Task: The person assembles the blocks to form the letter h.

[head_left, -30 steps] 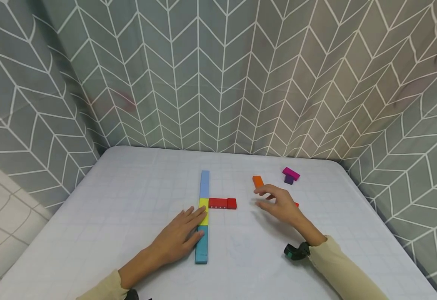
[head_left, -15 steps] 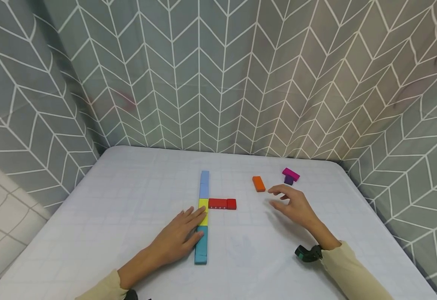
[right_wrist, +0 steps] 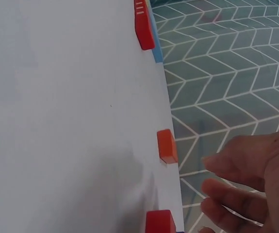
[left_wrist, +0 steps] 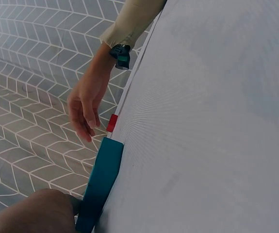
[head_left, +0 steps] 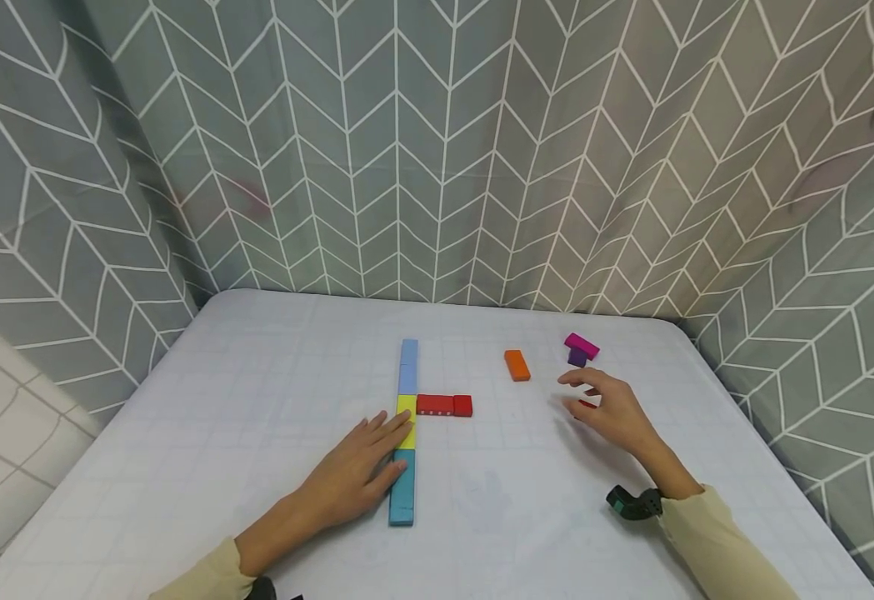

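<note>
My left hand [head_left: 357, 471] lies with straight fingers across the yellow blocks [head_left: 407, 403], its thumb on the teal blocks [head_left: 402, 500]. These stand in one line with light blue blocks [head_left: 408, 367] at the far end. From the yellow part, a row of red blocks [head_left: 437, 405] branches to the right. My right hand [head_left: 612, 412] hovers above the table with loosely bent fingers and holds nothing. Under it lies a loose red block [right_wrist: 159, 221], mostly hidden by the hand in the head view. The orange block [head_left: 516, 365] lies to its left.
A magenta block [head_left: 582, 346] touches or overlaps a dark purple block [head_left: 577, 357] at the back right. The white-covered table [head_left: 294, 358] ends at a patterned grey curtain [head_left: 437, 167] behind and on the sides.
My right hand has moved to the right, away from the orange block and over the loose red block. The left hand and the joined blocks have stayed in place.
</note>
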Available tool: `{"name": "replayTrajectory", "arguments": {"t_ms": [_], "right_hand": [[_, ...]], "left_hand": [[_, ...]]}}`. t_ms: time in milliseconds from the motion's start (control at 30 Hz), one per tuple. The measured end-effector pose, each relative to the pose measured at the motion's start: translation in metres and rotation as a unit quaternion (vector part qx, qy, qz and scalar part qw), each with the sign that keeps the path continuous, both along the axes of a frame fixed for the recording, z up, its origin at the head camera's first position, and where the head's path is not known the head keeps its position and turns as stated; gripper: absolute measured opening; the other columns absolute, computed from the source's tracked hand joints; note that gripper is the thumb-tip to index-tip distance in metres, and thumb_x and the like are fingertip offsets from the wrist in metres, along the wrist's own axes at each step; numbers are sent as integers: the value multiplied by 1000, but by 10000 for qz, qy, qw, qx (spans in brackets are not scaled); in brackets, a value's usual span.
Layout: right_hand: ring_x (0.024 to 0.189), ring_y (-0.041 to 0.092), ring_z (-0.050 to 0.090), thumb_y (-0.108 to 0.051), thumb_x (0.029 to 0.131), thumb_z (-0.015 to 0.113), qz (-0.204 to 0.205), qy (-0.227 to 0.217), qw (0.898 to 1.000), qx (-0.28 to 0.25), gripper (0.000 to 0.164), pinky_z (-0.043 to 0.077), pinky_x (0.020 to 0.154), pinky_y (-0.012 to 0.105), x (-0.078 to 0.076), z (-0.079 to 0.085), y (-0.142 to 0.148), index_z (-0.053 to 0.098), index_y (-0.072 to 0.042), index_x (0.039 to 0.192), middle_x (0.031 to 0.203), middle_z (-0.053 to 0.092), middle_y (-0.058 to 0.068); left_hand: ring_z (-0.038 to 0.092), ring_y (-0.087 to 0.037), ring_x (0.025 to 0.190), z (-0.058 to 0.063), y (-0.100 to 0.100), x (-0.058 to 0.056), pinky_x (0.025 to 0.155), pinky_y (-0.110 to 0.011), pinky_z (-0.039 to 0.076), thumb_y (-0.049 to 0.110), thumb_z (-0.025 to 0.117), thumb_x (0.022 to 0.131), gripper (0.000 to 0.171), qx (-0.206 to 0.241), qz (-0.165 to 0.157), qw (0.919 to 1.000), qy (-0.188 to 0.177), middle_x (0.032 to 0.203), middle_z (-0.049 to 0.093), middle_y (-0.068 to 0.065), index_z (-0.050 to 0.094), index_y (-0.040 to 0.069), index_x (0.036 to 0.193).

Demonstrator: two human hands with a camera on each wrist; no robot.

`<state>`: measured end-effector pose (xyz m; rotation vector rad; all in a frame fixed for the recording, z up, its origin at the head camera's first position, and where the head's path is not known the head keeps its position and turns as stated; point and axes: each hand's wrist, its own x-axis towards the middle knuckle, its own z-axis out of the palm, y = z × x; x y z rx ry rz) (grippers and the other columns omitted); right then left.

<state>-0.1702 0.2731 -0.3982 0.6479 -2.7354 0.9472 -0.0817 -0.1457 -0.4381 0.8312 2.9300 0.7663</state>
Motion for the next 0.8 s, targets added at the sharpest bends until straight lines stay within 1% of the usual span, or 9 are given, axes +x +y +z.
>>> {"name": "replayTrajectory", "arguments": {"t_ms": [300, 433, 567, 633, 733, 800], "right_hand": [[112, 40, 63, -3, 92, 78, 49, -341, 9990, 291, 30, 55, 91, 61, -3, 11, 19, 72, 2, 120, 119, 72, 15], [111, 40, 63, -6, 92, 78, 80, -668, 9974, 248, 29, 56, 91, 59, -3, 14, 27, 72, 1, 120, 119, 71, 13], [111, 38, 63, -6, 92, 78, 172, -989, 9947, 228, 30, 57, 91, 56, 0, 13, 35, 72, 0, 121, 119, 71, 12], [109, 36, 64, -5, 91, 78, 232, -1103, 9933, 239, 31, 57, 90, 52, 2, 13, 37, 72, -1, 121, 118, 71, 11], [104, 32, 63, -4, 89, 80, 356, -1161, 9923, 259, 32, 59, 87, 45, 3, 12, 41, 72, -2, 120, 114, 71, 8], [101, 31, 63, -2, 87, 80, 395, -1164, 9920, 298, 32, 59, 85, 43, 4, 11, 43, 73, -2, 119, 112, 71, 7]], "left_hand": [[25, -29, 154, 1, 0, 0, 124, -49, 19, 40, 56, 108, 61, 79, -53, 10000, 3, 167, 33, 2, 42, 11, 160], [25, -29, 154, 1, 0, 0, 124, -49, 19, 40, 56, 108, 61, 60, -45, 10000, -28, 167, 33, 3, 42, 12, 160], [26, -29, 154, 1, 1, 1, 124, -49, 20, 40, 56, 108, 61, 25, -16, 10000, -31, 167, 34, 3, 42, 13, 160], [26, -28, 154, 2, 1, 2, 124, -48, 20, 40, 56, 108, 61, 26, 6, 10000, -34, 167, 34, 3, 43, 13, 160], [26, -28, 154, 3, 1, 2, 124, -48, 20, 40, 57, 107, 61, 7, 26, 10000, -38, 167, 34, 3, 42, 13, 160], [26, -28, 154, 4, 1, 3, 124, -48, 19, 40, 57, 108, 62, -1, 34, 10000, -57, 167, 34, 3, 42, 13, 161]]}}
